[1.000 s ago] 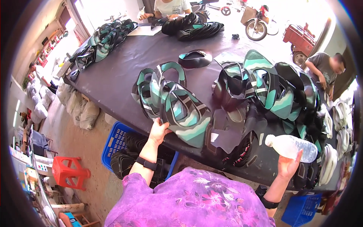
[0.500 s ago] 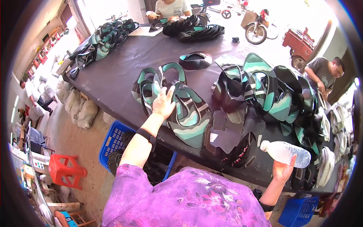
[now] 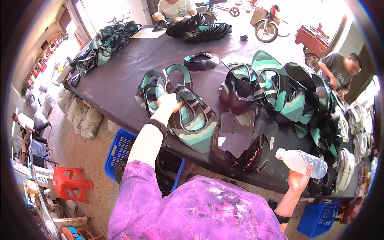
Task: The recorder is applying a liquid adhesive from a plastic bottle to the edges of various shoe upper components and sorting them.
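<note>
My left hand [image 3: 169, 103] is closed at the edge of a black, grey and teal shoe upper [image 3: 161, 89], one of a small group on the dark table; its fingertips are partly hidden. Just right of that hand lies another upper [image 3: 198, 130] with teal wave-shaped bands. My right hand [image 3: 299, 180] is wrapped around a clear plastic bottle [image 3: 302, 163], tilted sideways at the table's near right. Water droplets or a clear liquid seem to show inside it.
A large heap of teal and black uppers [image 3: 276, 86] covers the table's right side. More piles lie far left [image 3: 114, 38] and at the back [image 3: 200, 30], where a person works. Another person [image 3: 340, 72] stands right. A blue crate [image 3: 116, 150] and red stool [image 3: 72, 184] stand below.
My left hand has gone from spread fingers to closed at the upper's edge. My right hand keeps hold of the bottle. The whole view has shifted slightly.
</note>
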